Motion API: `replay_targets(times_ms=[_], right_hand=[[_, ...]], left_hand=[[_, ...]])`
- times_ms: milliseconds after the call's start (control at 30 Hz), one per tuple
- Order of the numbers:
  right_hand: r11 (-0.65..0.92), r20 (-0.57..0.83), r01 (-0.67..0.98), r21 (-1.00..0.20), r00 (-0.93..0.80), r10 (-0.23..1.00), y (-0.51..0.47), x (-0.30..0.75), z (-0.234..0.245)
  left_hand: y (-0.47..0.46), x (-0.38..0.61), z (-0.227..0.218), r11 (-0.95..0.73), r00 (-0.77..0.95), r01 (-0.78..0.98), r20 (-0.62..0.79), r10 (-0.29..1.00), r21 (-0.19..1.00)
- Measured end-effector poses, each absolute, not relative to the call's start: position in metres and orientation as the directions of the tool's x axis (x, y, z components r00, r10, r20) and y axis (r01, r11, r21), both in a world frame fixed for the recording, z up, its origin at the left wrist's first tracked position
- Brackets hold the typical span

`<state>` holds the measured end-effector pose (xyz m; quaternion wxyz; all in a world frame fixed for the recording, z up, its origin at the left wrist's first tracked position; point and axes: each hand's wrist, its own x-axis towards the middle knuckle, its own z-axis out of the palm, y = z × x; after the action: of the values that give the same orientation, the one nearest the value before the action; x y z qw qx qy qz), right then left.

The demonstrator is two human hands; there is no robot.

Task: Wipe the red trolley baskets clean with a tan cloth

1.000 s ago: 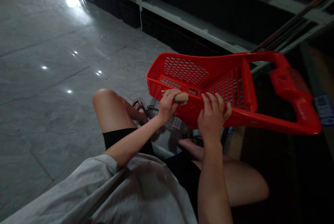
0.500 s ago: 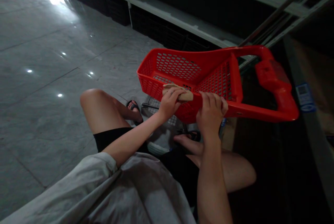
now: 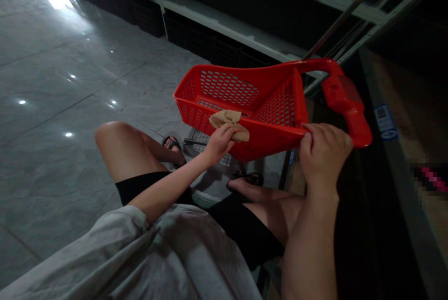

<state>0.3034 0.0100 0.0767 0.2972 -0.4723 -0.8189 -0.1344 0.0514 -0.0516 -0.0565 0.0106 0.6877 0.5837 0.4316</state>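
Note:
A red plastic shopping cart with perforated basket walls stands in front of my knees, its handle toward the right. My left hand is closed on a crumpled tan cloth, which lies over the near rim of the basket. Farther right, my right hand wraps over the red side rail between basket and handle, its fingers curled over the top. The part of the rail under that palm is hidden.
White metal shelving with dark crates beneath runs along the back. Long poles lean at the upper right. A ledge with a blue-and-white label is on the right. Grey tiled floor spreads out to the left.
My right hand has shifted right along the cart, from the basket rim to the side rail near the handle. The cloth in my left hand is more unfolded over the rim.

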Motion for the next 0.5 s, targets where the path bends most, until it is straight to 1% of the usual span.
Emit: replay_targets(times_ms=[100,167,233,333,400,433,500], right_hand=[[0.501,0.630,0.863,-0.062,-0.355,0.691,0.011,0.302,0.069],[0.501,0.637,0.863,-0.066,-0.349,0.687,0.010,0.301,0.065],[0.504,0.635,0.862,-0.063,-0.355,0.686,0.010,0.300,0.063],[0.506,0.626,0.861,-0.053,-0.366,0.689,0.011,0.300,0.062],[0.505,0.626,0.861,-0.058,-0.362,0.690,0.011,0.299,0.061],[0.502,0.630,0.862,-0.064,-0.356,0.691,0.011,0.299,0.060],[0.496,0.638,0.865,-0.075,-0.340,0.691,0.010,0.296,0.060]], left_hand=[[-0.031,0.080,-0.019,-0.452,0.013,0.767,0.693,0.721,0.456],[-0.023,0.092,-0.014,-0.480,0.068,0.774,0.700,0.711,0.412],[-0.024,0.094,-0.028,-0.460,0.113,0.797,0.653,0.749,0.390],[-0.036,0.080,-0.066,-0.388,0.154,0.845,0.527,0.835,0.368],[-0.044,0.069,-0.084,-0.378,0.194,0.858,0.463,0.865,0.347],[-0.047,0.065,-0.086,-0.375,0.197,0.858,0.449,0.872,0.352],[-0.049,0.065,-0.076,-0.362,0.154,0.845,0.471,0.869,0.393]])
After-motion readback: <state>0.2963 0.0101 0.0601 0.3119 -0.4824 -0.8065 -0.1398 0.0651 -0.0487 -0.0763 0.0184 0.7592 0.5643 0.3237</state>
